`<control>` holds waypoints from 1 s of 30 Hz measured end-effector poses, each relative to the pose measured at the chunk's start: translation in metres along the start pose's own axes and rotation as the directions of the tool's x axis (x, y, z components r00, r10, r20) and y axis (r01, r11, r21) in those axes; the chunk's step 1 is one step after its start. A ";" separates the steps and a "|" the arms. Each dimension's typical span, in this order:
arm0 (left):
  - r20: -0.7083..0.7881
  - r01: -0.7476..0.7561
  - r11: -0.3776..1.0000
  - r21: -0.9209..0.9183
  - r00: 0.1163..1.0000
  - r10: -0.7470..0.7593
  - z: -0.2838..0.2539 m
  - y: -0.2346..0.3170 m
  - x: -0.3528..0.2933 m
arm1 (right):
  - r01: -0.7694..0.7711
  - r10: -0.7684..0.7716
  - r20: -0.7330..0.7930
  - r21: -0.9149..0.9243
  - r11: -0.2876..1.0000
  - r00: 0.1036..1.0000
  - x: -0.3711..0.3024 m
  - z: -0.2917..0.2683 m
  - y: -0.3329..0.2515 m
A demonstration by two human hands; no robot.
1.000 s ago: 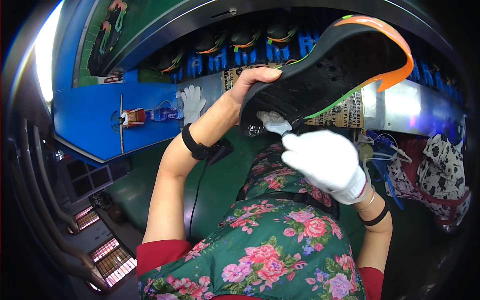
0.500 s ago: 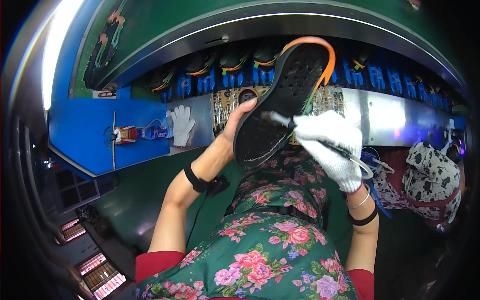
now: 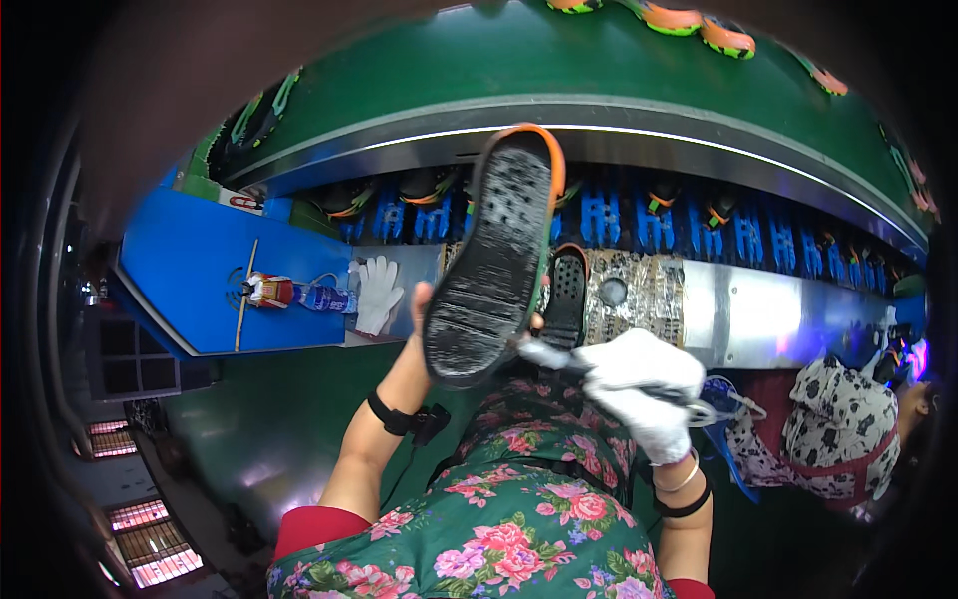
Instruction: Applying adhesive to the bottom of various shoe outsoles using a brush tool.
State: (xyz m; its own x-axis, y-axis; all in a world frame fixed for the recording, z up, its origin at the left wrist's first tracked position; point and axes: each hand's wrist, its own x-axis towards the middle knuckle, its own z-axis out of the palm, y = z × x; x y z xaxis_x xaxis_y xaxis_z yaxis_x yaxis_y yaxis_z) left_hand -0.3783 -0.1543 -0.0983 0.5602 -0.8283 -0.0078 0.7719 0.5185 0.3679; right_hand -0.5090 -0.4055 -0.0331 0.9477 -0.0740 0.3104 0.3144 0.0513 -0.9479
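My left hand [image 3: 420, 311] grips a shoe [image 3: 479, 270] held up with its black sole toward me and its orange-edged end pointing away. The palm is hidden behind it; fingertips show at its right edge. The sole looks wet and streaked. In my right hand [image 3: 639, 384], which wears a white knit glove, is a brush [image 3: 544, 354] with a thin tube at its rear end. The brush tip, smeared by motion, is close to the sole's lower right edge; contact cannot be made out. Beyond the shoe, another black sole [image 3: 569, 285] lies on the bench.
A green conveyor belt [image 3: 419, 105] with orange and green shoe parts runs across the back. Blue racks [image 3: 654, 222] line up beneath it. On the left, a blue table [image 3: 190, 290] bears a bottle [image 3: 324, 299] beside a white glove [image 3: 376, 295]. Another person [image 3: 838, 429] is at the right.
The shoe has tilted more upright and sits lower left. The brush has moved off the middle of the sole to its lower right edge. My view has shifted, showing more of the belt.
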 end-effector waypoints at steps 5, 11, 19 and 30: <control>0.332 -0.233 0.952 0.199 0.930 0.158 0.029 0.127 0.025 | -0.141 0.167 -0.261 0.117 0.983 0.951 -0.003 -0.006 0.013; -0.358 -0.674 0.654 -0.342 0.738 0.573 0.012 0.205 0.065 | -0.329 0.340 -0.182 0.091 0.940 0.922 -0.012 0.018 0.061; 0.142 0.107 -0.152 0.983 0.089 0.986 -0.038 0.254 0.037 | -0.333 0.397 -0.283 0.247 0.910 0.873 -0.034 0.004 0.080; -0.093 0.270 -0.056 0.961 0.509 0.856 -0.003 0.343 0.056 | -0.358 0.469 -0.315 0.352 0.865 0.825 -0.052 -0.003 0.093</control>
State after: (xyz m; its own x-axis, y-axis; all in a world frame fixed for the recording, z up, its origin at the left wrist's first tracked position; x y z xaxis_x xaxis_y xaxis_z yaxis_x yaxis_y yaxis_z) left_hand -0.0809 -0.0223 0.0249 0.9735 0.0419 0.2247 -0.1814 -0.4567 0.8709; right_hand -0.5296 -0.4002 -0.1375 0.9123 -0.3505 -0.2116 -0.0482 0.4212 -0.9057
